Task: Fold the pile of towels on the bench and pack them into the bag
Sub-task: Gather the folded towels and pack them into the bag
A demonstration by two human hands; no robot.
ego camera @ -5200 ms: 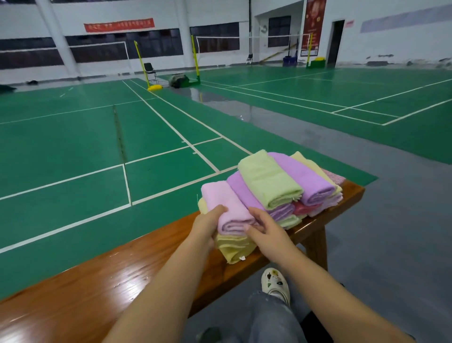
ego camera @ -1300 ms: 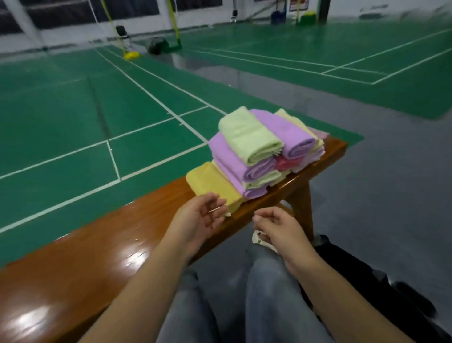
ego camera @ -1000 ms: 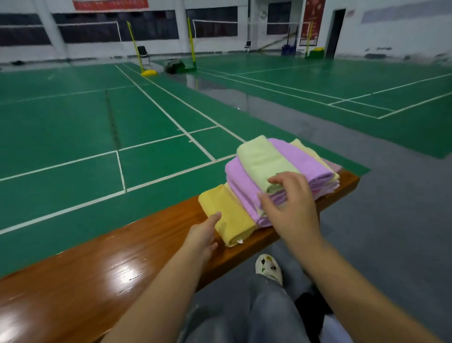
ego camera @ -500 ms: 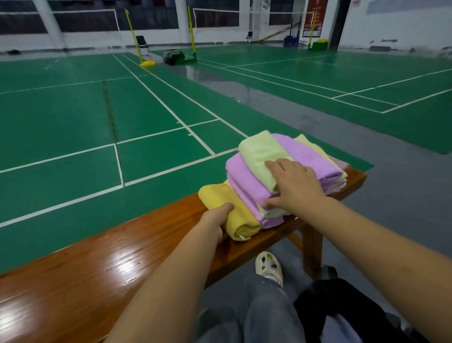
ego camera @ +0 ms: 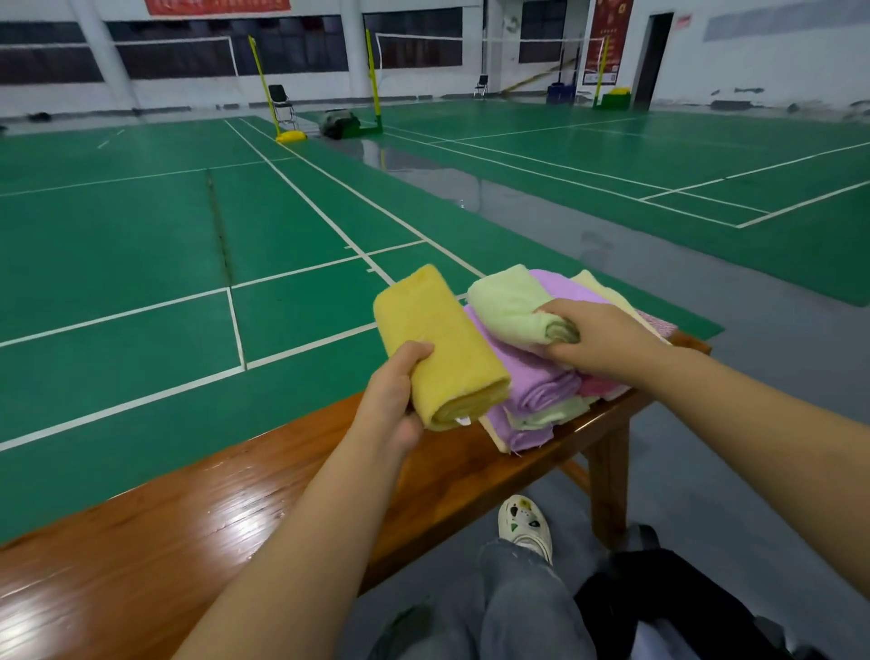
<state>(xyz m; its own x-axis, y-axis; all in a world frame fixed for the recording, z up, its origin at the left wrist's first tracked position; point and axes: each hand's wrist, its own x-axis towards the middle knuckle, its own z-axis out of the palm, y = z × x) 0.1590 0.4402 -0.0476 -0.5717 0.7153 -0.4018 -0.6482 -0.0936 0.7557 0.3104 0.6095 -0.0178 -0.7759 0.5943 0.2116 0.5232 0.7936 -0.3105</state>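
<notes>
gripping the rolled yellow towel [ego camera: 440, 348] off the bench [ego camera: 197, 527] with the left hand [ego camera: 393, 400], right hand [ego camera: 595, 339] clutching the green towel [ego camera: 511, 306] atop the pile [ego camera: 546, 386], black bag [ego camera: 673, 607] by the feet, red banner [ego camera: 216, 5] writing unreadable

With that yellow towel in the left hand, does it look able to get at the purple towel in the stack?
Probably not right now. The left hand is gripping the yellow towel, which also lies across the purple towel. The right hand, holding the green towel, sits over it too.
</notes>
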